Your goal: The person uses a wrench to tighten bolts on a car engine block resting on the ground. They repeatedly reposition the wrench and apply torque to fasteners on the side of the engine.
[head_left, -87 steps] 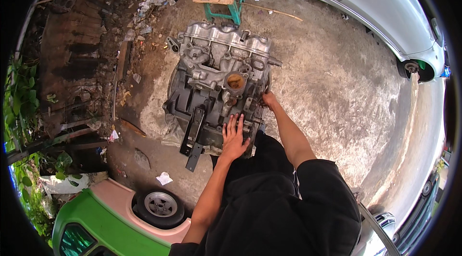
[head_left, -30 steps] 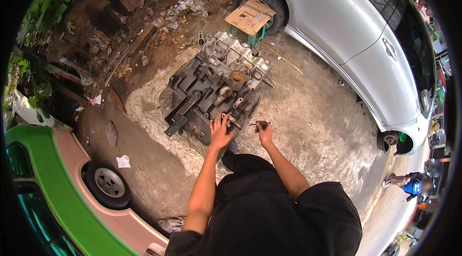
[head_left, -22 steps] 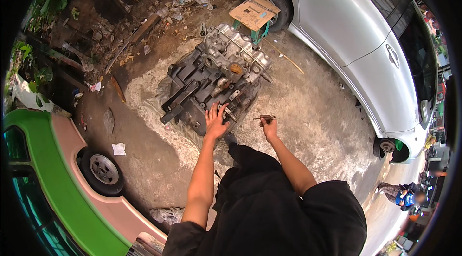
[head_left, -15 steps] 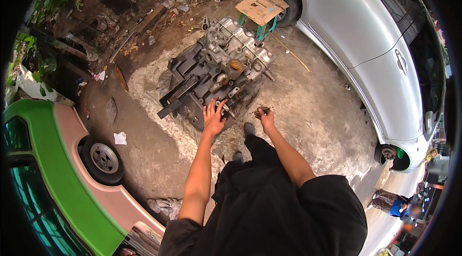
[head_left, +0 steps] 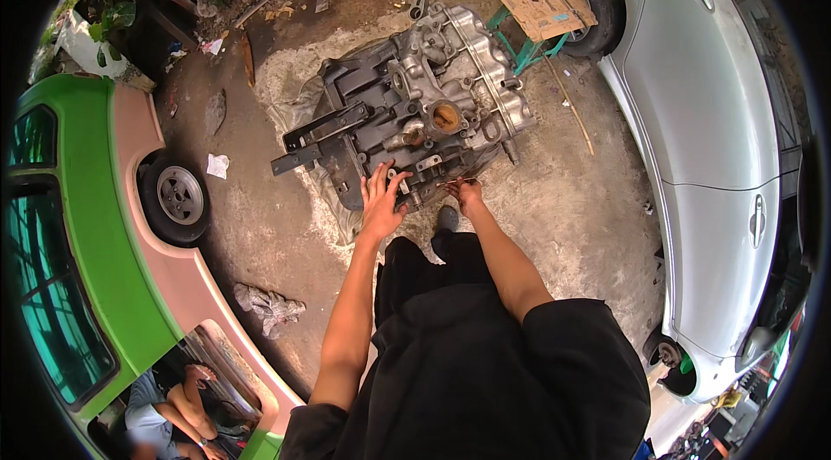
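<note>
Both bare forearms (head_left: 351, 313) extend forward, the left hand (head_left: 381, 213) splayed palm-down, the right hand (head_left: 468, 196) curled in a close grip.

Passage existed between the engine (head_left: 420, 101) and the silver car (head_left: 684, 135). The green-legged stool (head_left: 544, 12) obstructed that gap's far end.

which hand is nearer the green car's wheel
Left. The left hand touches the engine, right of the wheel; the right hand is farther right, by the engine's near edge.
</note>
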Demonstrator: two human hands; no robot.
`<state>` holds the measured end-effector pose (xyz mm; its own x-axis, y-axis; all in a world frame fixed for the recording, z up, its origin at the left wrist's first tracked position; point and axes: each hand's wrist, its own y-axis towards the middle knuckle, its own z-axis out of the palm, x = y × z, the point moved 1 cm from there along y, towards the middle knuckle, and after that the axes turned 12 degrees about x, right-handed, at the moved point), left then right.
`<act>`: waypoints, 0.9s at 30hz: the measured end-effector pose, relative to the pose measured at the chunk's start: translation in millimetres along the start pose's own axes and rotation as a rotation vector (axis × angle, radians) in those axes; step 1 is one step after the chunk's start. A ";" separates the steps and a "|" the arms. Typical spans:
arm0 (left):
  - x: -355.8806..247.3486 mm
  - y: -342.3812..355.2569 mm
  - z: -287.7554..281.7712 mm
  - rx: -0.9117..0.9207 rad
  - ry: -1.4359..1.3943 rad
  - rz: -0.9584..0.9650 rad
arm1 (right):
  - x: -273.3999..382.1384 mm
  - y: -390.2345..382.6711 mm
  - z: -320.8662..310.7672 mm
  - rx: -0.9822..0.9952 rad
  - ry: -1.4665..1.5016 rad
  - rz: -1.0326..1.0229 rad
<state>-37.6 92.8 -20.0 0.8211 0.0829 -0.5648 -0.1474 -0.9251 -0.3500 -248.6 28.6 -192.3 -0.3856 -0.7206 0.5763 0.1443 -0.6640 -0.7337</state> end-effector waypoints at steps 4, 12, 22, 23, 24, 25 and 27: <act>-3.0 2.5 -2.8 0.008 -0.001 -0.026 | -2.5 18.4 5.9 0.045 0.055 0.085; -3.9 3.5 -0.9 0.012 -0.018 -0.042 | 0.1 23.6 5.5 -0.043 0.110 0.195; -4.9 4.5 -3.9 0.006 -0.025 -0.036 | -1.2 34.7 2.3 0.023 0.106 0.227; -4.9 4.0 -3.8 0.002 -0.025 -0.033 | -1.3 35.3 1.9 0.016 0.125 0.226; -5.2 3.5 -2.8 -0.001 -0.027 -0.031 | -1.6 35.6 0.9 -0.013 0.137 0.240; -5.3 3.5 -2.6 0.000 -0.024 -0.030 | -1.3 36.2 0.8 0.021 0.147 0.222; -5.4 3.9 -2.4 0.000 -0.017 -0.030 | -1.0 36.5 -0.2 0.004 0.141 0.225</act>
<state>-41.3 87.9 -16.5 0.8156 0.1169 -0.5666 -0.1225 -0.9222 -0.3667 -243.2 5.1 -219.8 -0.4663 -0.8154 0.3432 0.2437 -0.4913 -0.8362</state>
